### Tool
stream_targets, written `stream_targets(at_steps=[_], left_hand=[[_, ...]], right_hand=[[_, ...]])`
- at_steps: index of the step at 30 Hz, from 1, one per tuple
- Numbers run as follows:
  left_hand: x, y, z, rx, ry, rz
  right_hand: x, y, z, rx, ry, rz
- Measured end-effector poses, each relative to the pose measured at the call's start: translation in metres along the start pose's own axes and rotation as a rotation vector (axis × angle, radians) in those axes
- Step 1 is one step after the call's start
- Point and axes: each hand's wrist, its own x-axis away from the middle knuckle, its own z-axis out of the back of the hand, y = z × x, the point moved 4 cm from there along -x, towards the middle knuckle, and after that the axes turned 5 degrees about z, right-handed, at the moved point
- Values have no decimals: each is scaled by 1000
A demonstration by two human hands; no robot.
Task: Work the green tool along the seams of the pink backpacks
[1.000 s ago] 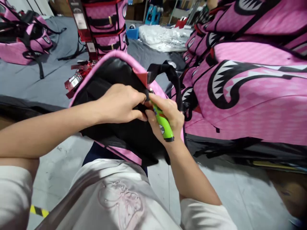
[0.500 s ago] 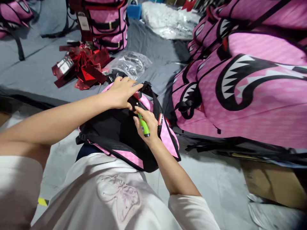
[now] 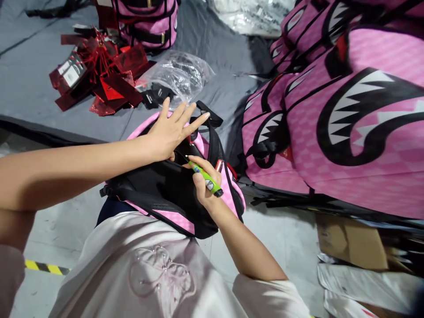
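Observation:
A black and pink backpack [image 3: 159, 179] rests against my front at the table edge, its black side facing up. My left hand [image 3: 170, 132] lies over its upper part with the fingers spread; the thumb is partly hidden at the black fabric. In my right hand [image 3: 207, 179] is a bright green marker pen [image 3: 206, 177] with a black rear end. Its pale tip points up and left, close to the black fabric beneath my left hand. Whether the tip touches the fabric I cannot tell.
Red tags [image 3: 109, 81] lie heaped on the grey-covered table [image 3: 218, 57], beside a clear plastic bag [image 3: 180, 75] and small black labels [image 3: 155, 96]. Pink shark-mouth backpacks [image 3: 304, 176] are piled at the right. Another pink bag [image 3: 149, 22] stands behind. Cardboard [image 3: 351, 243] sits low at the right.
My left hand's fingers have spread wider. The green marker pen has shifted right and down in my right hand and more of it shows. The view has tipped down and moved closer.

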Motion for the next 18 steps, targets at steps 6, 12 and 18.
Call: stream_targets(at_steps=[6,12,18], left_hand=[[-7,-5,-11,-37,-27,7],[-4,-6,-10,53,-38,-6],[-6,-13,-9,123,-83,229]], right_hand=[[-13,16,-4,27,-8,-240],[-34,3,8,75,-261,-65],[-48,5,12,98,-384,-101]])
